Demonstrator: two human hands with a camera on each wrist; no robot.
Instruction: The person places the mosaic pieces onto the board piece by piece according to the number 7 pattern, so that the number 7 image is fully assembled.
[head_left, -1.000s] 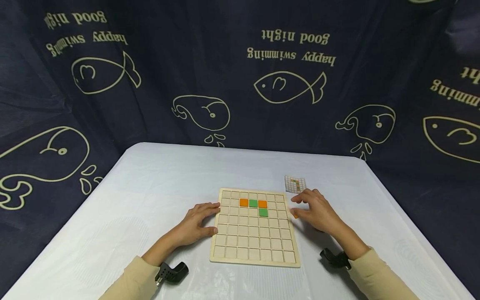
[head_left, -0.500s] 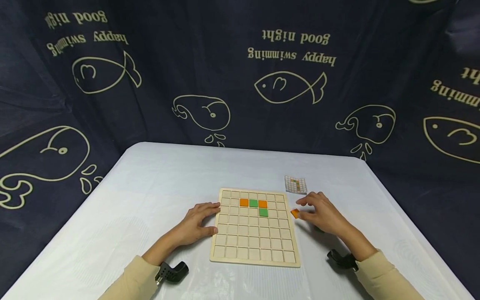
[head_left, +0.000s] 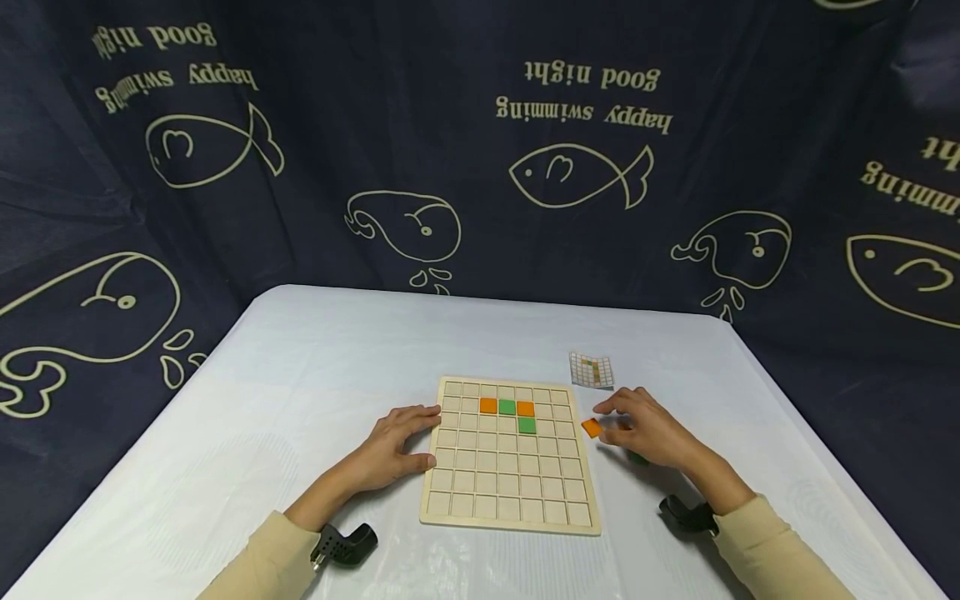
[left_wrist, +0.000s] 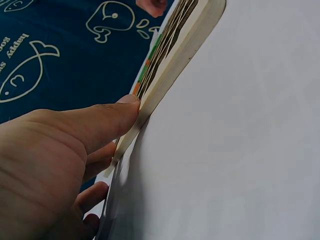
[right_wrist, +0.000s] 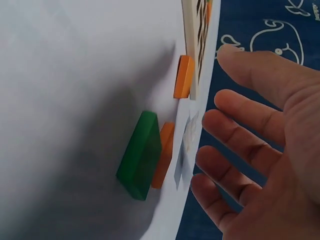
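A square wooden grid board (head_left: 486, 483) lies on the table. Set in its upper cells are two orange tiles (head_left: 488, 406) and two green tiles (head_left: 527, 425). My left hand (head_left: 393, 446) rests against the board's left edge, fingers extended, thumb (left_wrist: 127, 102) at the rim. Just right of the board lies a loose orange tile (head_left: 592, 427). Over the table beside it is my right hand (head_left: 648, 429), fingers slightly bent and apart, with nothing between them. Beneath that hand, the right wrist view shows a loose green tile (right_wrist: 140, 155) and another orange tile (right_wrist: 163, 157).
A small creased pattern card (head_left: 592, 370) printed with a coloured grid lies beyond the board's upper right corner. White cloth covers the table (head_left: 360, 342). Dark fabric (head_left: 480, 250) with fish and whale drawings hangs behind it.
My right hand has drawn back to the right, away from the board. The loose orange tile, mostly hidden behind the thumb before, now shows fully. My left hand stays in place.
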